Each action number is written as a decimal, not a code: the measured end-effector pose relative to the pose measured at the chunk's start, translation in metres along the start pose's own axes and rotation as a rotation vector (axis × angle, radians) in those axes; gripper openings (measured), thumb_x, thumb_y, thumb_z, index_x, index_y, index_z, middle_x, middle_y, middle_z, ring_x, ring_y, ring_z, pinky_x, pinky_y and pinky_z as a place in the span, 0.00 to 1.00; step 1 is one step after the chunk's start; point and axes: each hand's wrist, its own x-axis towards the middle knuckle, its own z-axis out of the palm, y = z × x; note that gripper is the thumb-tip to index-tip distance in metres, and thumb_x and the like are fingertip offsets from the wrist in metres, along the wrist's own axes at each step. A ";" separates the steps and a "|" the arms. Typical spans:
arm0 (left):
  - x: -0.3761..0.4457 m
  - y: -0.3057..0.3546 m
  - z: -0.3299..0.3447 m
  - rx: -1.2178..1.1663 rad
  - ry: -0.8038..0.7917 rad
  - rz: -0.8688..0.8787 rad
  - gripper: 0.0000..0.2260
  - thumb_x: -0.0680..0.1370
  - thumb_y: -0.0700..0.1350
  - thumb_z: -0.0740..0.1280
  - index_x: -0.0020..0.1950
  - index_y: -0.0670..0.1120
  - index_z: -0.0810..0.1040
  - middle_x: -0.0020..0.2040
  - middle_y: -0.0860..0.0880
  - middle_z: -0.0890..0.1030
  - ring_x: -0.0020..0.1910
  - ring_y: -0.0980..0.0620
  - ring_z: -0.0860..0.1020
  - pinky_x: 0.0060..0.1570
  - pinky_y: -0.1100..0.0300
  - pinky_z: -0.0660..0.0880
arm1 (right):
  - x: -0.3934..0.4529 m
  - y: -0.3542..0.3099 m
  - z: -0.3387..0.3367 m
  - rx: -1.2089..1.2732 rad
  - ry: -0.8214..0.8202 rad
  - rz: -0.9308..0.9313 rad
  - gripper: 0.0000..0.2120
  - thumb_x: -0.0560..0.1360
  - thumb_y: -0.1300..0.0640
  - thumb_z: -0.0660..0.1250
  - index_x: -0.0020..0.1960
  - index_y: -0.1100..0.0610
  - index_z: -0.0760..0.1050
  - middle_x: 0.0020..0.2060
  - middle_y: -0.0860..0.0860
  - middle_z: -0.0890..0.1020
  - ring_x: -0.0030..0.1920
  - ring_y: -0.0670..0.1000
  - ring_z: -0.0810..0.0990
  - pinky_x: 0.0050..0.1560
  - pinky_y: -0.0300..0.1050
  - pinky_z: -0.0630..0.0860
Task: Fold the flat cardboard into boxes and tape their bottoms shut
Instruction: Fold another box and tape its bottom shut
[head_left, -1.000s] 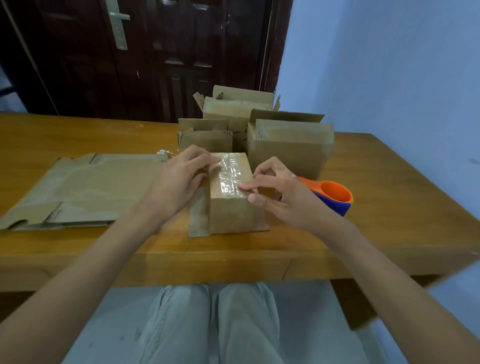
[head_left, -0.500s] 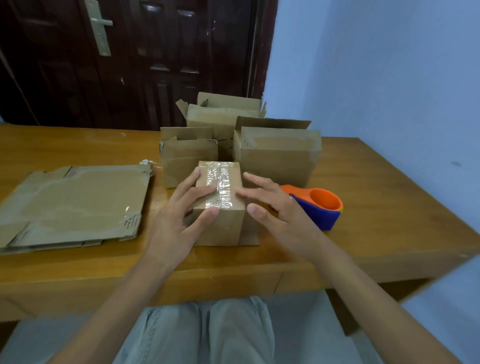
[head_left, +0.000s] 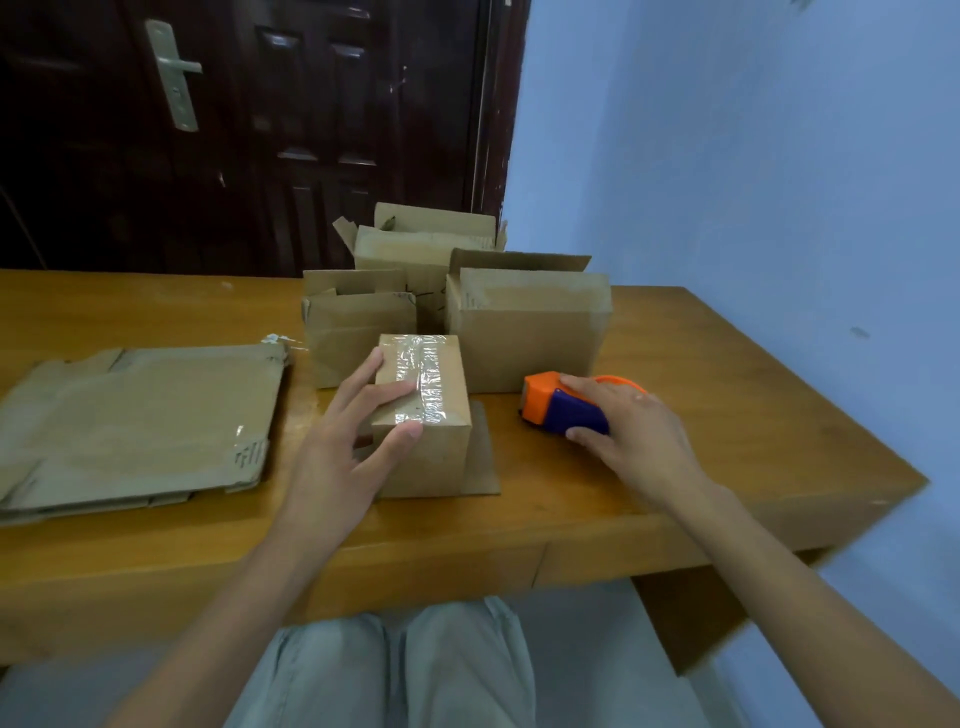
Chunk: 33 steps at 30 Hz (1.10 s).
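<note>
My left hand (head_left: 340, 457) holds the small box (head_left: 423, 415) near the table's (head_left: 727, 415) front edge, fingers (head_left: 395, 389) curled over its taped top, thumb against the near face. My right hand (head_left: 631, 434) grips the tape dispenser (head_left: 563, 410) just right of the box, fingers wrapped over it, thumb underneath.

The box looks light and hollow, I judge; its walls would dent under a hard squeeze, so I'd take it by the corners and edges, where the folded card is stiffest. The clear tape (head_left: 423, 379) along the seam looks slick and wrinkled, a poor place to grip. The bottom flaps splay out on the table.

I count four boxes folded up: this one and three open boxes (head_left: 524, 327) clustered behind it toward the far edge. One stack of flat cardboard (head_left: 135, 421) lies toward the left edge; I can't count its sheets. One dispenser.
</note>
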 end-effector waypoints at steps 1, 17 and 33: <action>0.001 0.000 0.000 0.003 -0.002 -0.005 0.21 0.78 0.63 0.65 0.70 0.63 0.77 0.81 0.66 0.60 0.70 0.74 0.66 0.52 0.62 0.80 | -0.003 -0.001 -0.010 0.088 0.003 0.003 0.31 0.79 0.44 0.72 0.79 0.36 0.65 0.66 0.44 0.81 0.62 0.48 0.79 0.57 0.47 0.78; 0.009 0.046 -0.043 -0.172 0.097 -0.057 0.13 0.85 0.45 0.64 0.67 0.56 0.82 0.61 0.62 0.82 0.65 0.61 0.77 0.62 0.60 0.78 | 0.047 -0.105 -0.132 0.588 -0.600 -0.391 0.27 0.80 0.53 0.71 0.77 0.42 0.70 0.67 0.45 0.81 0.67 0.51 0.79 0.64 0.46 0.79; 0.037 0.057 -0.067 -0.490 -0.247 -0.334 0.07 0.82 0.51 0.71 0.53 0.51 0.88 0.49 0.51 0.88 0.52 0.46 0.82 0.53 0.58 0.77 | 0.079 -0.113 -0.148 0.499 -0.699 -0.456 0.27 0.80 0.51 0.72 0.78 0.42 0.70 0.69 0.45 0.80 0.69 0.53 0.78 0.67 0.62 0.79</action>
